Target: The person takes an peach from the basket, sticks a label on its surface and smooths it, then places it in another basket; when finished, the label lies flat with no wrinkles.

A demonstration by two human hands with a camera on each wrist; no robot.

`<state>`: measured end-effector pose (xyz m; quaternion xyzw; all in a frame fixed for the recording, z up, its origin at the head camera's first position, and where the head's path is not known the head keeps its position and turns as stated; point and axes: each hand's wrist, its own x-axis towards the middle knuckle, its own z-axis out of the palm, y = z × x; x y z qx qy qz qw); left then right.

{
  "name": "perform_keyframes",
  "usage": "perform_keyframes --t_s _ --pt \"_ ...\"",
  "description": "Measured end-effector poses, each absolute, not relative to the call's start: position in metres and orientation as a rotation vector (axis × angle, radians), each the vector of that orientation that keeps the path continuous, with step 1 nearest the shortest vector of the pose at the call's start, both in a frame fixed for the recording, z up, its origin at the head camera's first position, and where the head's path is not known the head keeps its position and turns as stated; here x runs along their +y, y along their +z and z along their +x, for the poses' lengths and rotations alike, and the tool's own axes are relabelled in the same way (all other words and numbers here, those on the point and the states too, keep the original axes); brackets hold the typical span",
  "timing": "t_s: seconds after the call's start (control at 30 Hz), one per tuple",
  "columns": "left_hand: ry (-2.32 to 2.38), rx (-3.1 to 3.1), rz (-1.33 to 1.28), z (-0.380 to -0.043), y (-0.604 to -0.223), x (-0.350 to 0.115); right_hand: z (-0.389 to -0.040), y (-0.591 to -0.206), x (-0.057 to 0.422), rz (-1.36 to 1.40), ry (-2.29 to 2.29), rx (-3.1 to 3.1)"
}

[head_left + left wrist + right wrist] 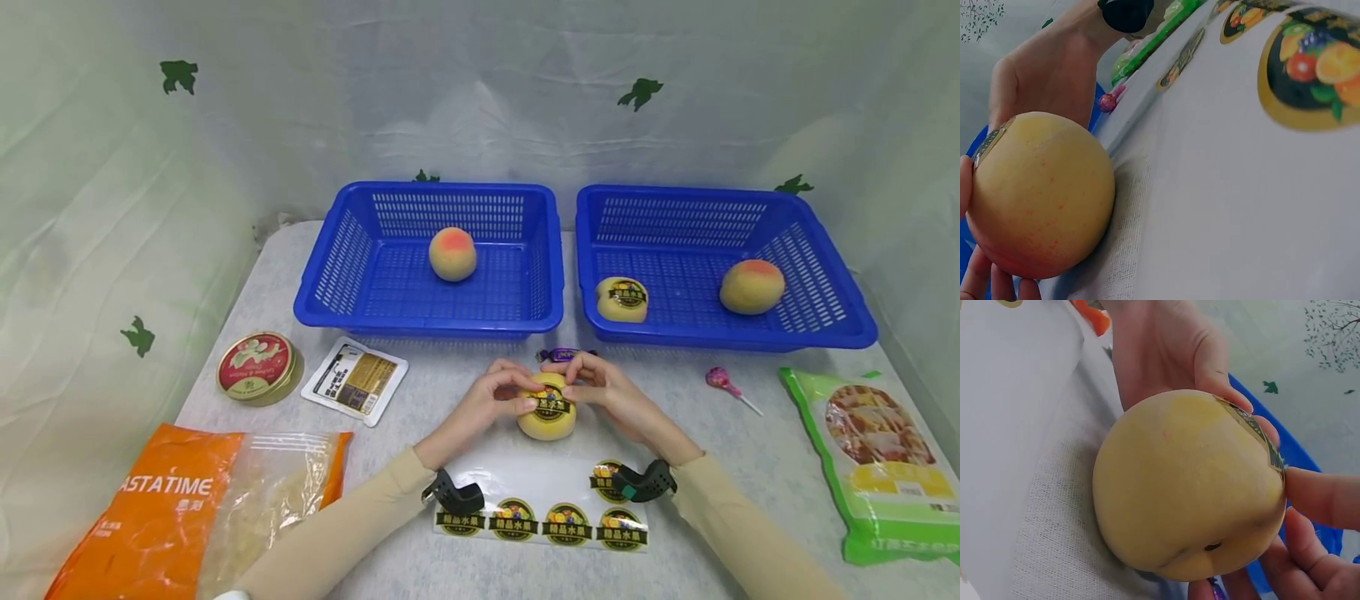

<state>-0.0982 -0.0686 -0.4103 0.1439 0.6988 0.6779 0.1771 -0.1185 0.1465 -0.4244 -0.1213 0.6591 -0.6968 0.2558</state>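
Note:
A yellow peach [547,427] rests on the table between both hands, with a black-and-gold fruit sticker [551,403] on its upper face. The left hand [495,395] holds the peach from the left, its thumb and a fingertip at the sticker's left end. From the right, the right hand [617,398] grips it, fingertips at the sticker's other end. Red blush shows low on the peach [1047,194] in the left wrist view. In the right wrist view the sticker [1254,428] follows the curve, and right-hand fingers [1325,494] touch its edge.
Behind stand two blue baskets [427,323] [720,337], holding peaches, one stickered. A sticker sheet [525,479] lies in front. Around are a round tin [257,367], white packet [356,379], orange pasta bag [165,508], purple candy [568,355], lollipop [720,379] and green bag [877,467].

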Motion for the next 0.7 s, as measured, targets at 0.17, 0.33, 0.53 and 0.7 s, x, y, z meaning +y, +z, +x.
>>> perform_keyframes --t_s 0.17,0.33,0.53,0.7 --pt "1.990 1.952 0.347 -0.098 -0.414 -0.066 -0.120 -0.421 0.140 -0.263 -1.878 1.856" --pt "2.027 1.926 0.276 -0.103 -0.430 -0.065 -0.122 -0.419 0.136 -0.225 -1.904 1.884" --pt "2.073 1.888 0.229 -0.103 -0.437 -0.063 -0.121 -0.422 0.144 -0.349 -1.814 1.856" --pt "2.043 1.884 0.223 -0.102 -0.436 -0.063 -0.121 -0.424 0.153 -0.442 -1.762 1.798"
